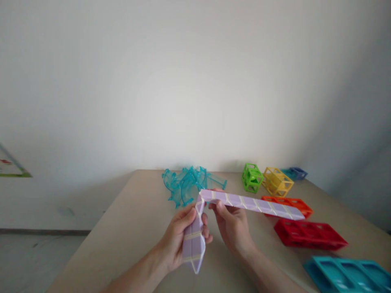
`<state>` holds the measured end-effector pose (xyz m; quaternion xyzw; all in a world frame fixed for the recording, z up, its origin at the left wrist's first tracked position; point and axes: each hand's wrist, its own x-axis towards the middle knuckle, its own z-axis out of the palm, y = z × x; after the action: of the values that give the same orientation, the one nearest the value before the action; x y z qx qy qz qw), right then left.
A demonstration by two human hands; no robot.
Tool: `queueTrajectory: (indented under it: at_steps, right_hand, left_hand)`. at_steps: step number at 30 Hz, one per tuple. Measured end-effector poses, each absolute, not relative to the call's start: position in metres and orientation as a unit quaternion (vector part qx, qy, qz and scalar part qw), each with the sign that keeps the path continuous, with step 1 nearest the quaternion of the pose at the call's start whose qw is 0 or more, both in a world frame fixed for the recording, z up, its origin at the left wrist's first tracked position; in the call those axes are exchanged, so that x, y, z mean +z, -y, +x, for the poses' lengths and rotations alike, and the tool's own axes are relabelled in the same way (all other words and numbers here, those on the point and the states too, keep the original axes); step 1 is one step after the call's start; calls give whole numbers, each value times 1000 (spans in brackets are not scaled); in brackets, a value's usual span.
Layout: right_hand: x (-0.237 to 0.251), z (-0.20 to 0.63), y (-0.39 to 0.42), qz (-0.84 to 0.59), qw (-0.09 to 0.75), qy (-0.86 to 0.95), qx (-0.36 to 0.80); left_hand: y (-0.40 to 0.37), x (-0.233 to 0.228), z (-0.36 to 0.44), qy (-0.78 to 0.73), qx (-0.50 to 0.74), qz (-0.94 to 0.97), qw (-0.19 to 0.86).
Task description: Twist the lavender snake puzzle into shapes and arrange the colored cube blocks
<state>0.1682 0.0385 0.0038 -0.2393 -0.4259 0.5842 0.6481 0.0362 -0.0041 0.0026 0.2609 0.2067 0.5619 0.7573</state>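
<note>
A lavender snake puzzle [253,203] with pale seams between its wedge segments is bent at a sharp corner above the table. Its shorter arm points down toward me, and my left hand [180,232] is wrapped around that part, thumb on top. The longer arm runs straight out to the right. My right hand [230,221] grips it close to the bend, with the thumb on the near side and fingers partly hidden behind. Beyond the corner lies a heap of clear turquoise plastic pieces [186,183], apart from both hands.
On the table [128,219], along the right, are a green cube frame [252,178], a yellow frame [277,182], an orange frame [302,205], a red frame [311,234] and a blue-green tray-like piece [351,272]. A dark blue piece [297,173] sits in the far right corner. A wall [195,81] rises behind.
</note>
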Motion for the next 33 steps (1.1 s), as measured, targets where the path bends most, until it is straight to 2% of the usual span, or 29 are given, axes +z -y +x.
queueTrajectory:
  at_steps: [10,18,23,27,30,33]
  right_hand:
    - [16,168,-31,-174,605,432,646]
    - [7,166,-32,-160,605,491,606]
    - [17,168,-25,-133,587,488,632]
    - [22,171,-13,-148,529,516,657]
    - [22,173,-10,-132,513,546,648]
    - [18,174,-15,-127,558,552,607]
  left_hand:
    - [4,-7,20,-133,386,261,875]
    - [2,-8,12,-148,397,255,869]
    - [2,-9,13,-135,351,260,889]
    - [0,-9,16,-198,271,200,920]
    - [1,-7,18,-244,295,213,899]
    - [3,-3,23,-262,351,254,862]
